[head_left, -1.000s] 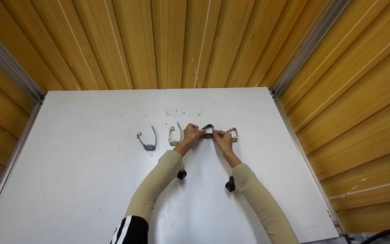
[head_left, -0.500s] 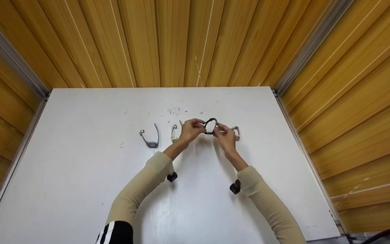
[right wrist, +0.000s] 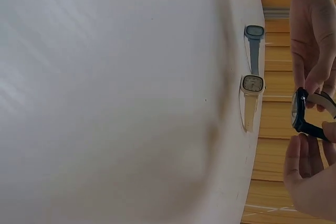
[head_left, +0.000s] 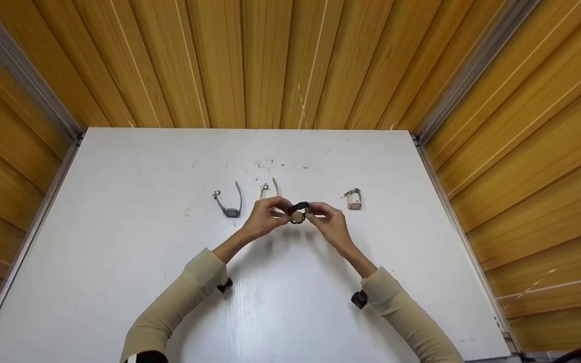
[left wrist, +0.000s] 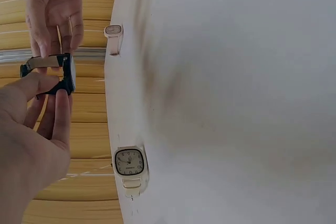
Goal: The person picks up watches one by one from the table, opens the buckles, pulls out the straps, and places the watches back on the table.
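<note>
A black wristwatch point(head_left: 298, 216) is held up off the white table between both hands, its strap bent into a loop. I cannot tell whether the buckle is fastened. My left hand point(head_left: 263, 220) pinches its left side with thumb and fingers. On the opposite side my right hand point(head_left: 332, 228) pinches the watch too. The left wrist view has the dark case point(left wrist: 69, 74) near the left fingertips and a lighter inner strap face. Behind the left hand lies a cream wristwatch point(head_left: 277, 187), partly hidden in the head view; its square dial point(left wrist: 129, 161) shows in the left wrist view.
A grey-blue wristwatch point(head_left: 231, 213) lies with its strap undone, left of the cream one. To the right rests a pink wristwatch point(head_left: 354, 205). The white table point(head_left: 119, 242) has small marks near its back, and yellow slatted walls point(head_left: 250, 65) enclose it.
Both hands have lifted the black wristwatch off the table, then drawn it nearer the body and slightly left, turning it. The pink wristwatch has come fully into sight.
</note>
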{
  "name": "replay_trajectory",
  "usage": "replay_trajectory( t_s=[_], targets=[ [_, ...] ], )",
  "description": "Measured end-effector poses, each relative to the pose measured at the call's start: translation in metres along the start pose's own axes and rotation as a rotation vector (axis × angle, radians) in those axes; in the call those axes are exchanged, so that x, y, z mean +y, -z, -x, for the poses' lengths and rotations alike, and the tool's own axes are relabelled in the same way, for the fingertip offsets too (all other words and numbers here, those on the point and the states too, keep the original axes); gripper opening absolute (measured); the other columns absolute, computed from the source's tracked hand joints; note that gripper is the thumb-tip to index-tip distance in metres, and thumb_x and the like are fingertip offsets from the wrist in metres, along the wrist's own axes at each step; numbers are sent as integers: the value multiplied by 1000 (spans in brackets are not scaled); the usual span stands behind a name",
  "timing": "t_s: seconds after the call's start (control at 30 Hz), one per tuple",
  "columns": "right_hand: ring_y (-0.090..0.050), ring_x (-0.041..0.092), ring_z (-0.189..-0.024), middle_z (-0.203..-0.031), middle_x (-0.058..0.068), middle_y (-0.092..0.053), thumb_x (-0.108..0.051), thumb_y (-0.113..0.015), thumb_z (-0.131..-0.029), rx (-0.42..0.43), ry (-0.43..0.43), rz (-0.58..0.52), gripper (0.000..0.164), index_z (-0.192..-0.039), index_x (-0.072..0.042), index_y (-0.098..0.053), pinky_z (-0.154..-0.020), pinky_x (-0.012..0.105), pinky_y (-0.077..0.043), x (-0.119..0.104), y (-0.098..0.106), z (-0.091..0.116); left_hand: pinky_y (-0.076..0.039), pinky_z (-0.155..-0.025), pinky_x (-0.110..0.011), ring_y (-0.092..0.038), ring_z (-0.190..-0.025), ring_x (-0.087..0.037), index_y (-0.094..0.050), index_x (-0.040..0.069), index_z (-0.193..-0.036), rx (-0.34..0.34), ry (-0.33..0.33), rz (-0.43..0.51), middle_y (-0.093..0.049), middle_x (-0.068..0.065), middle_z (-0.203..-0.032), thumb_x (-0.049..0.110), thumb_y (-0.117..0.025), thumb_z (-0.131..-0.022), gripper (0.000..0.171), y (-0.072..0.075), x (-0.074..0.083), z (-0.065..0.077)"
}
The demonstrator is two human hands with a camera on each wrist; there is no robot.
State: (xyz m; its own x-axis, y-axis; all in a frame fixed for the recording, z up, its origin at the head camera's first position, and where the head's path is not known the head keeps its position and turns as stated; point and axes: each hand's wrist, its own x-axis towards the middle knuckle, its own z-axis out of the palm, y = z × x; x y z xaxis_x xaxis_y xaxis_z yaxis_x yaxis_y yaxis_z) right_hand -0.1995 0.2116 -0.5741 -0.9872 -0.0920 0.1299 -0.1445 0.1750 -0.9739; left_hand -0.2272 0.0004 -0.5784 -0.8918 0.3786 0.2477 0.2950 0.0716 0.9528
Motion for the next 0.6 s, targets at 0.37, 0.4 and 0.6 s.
replay_trajectory(
  t_s=[0.37, 0.4, 0.6],
  targets=[
    [-71, 11, -105, -116, 30, -68, 16, -68, -87, -40, 158, -5, 28, -115, 15, -66, -96, 40, -60, -12, -9, 21, -64, -86, -44, -70, -97, -45, -67, -13, -102, 6, -174, -127, -70, -28, -101, -23, -69, -78, 26, -1, -6, 17],
    [-71, 10, -104, -115, 31, -68, 18, -68, -86, -30, 169, -18, 28, -115, 15, -66, -96, 39, -61, -11, -10, 21, -64, -86, -42, -70, -98, -43, -67, -11, -102, 7, -182, -137, -71, -26, -101, -22, -69, -78, 27, -2, -7, 18],
    [-71, 13, -106, -113, 28, -68, 12, -72, -86, -27, 259, -54, 27, -112, 10, -70, -95, 33, -60, -2, -11, 22, -64, -84, -29, -72, -97, -33, -68, -4, -101, 2, -223, -201, -73, -17, -101, -18, -72, -79, 27, -1, -11, 19]
  ],
)
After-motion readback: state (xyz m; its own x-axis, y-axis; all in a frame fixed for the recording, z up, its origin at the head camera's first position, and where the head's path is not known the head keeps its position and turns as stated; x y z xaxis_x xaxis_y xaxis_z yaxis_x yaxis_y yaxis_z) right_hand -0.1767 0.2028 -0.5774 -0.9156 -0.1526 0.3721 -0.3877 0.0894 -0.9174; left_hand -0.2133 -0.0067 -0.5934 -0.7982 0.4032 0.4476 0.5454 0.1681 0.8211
